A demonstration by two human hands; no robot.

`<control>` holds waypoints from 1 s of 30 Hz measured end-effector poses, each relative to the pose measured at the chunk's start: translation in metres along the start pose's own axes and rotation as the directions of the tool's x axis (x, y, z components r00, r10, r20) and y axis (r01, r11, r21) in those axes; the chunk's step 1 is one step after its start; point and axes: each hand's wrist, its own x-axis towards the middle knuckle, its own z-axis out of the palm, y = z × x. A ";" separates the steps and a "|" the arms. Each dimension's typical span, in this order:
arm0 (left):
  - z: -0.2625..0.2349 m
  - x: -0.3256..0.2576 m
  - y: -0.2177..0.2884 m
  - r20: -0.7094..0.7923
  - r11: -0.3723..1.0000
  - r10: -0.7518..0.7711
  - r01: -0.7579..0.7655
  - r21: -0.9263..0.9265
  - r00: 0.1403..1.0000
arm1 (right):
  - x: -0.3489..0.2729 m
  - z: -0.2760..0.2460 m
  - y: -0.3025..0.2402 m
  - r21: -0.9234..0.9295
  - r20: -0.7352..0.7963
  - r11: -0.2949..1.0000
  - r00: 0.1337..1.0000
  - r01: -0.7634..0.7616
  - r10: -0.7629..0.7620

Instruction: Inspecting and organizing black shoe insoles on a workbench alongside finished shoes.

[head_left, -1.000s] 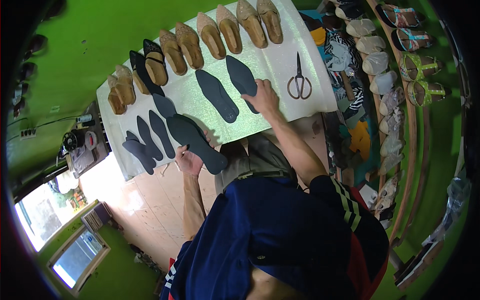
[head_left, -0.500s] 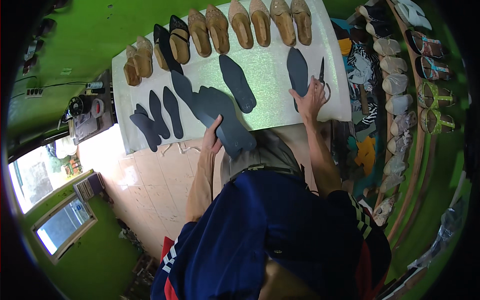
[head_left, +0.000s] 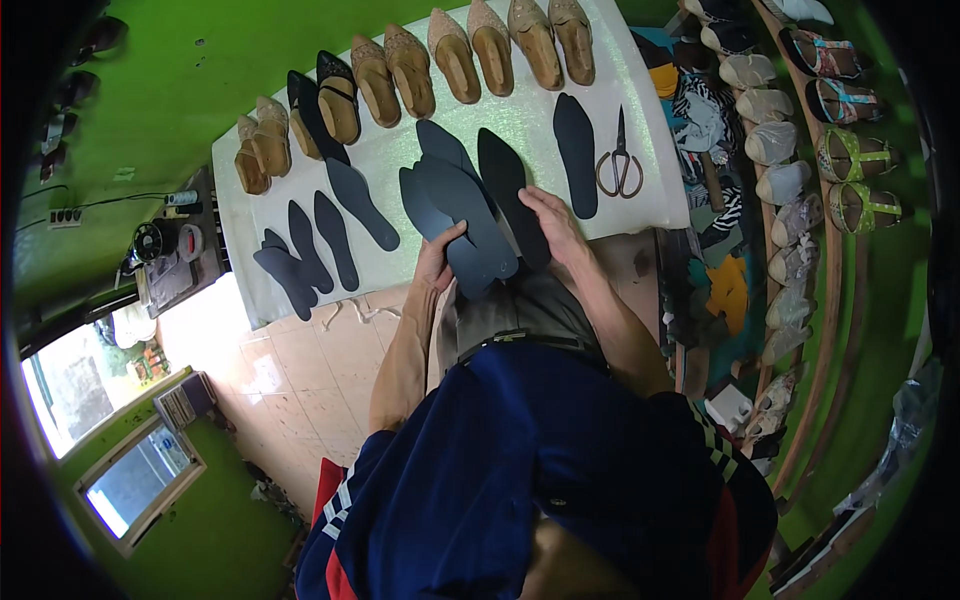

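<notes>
My left hand grips a small stack of dark grey shoe insoles, thumb on top, over the table's near edge. Just to its right, my right hand holds a single black insole, fingers along its right edge, partly beside the stack. Another insole shows behind the stack; I cannot tell whether it is held or lying. On the table, one insole lies right of my right hand, beside scissors with dark blades and brown loop handles. A further insole lies left of the stack.
Smaller insoles lie at the left of the white-covered table. Pointed shoes on brown lasts line its far edge. Wrapped shoes and sandals stand on racks at the right, above fabric scraps.
My right hand has left the insole and scissors at the right, moved left, and now holds a black insole beside the stack. The scissors lie uncovered.
</notes>
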 end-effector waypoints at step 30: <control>0.007 0.003 -0.002 0.063 0.995 0.014 -0.021 0.099 0.998 | -0.019 0.034 -0.024 -0.050 0.109 0.995 0.991 0.084 -0.078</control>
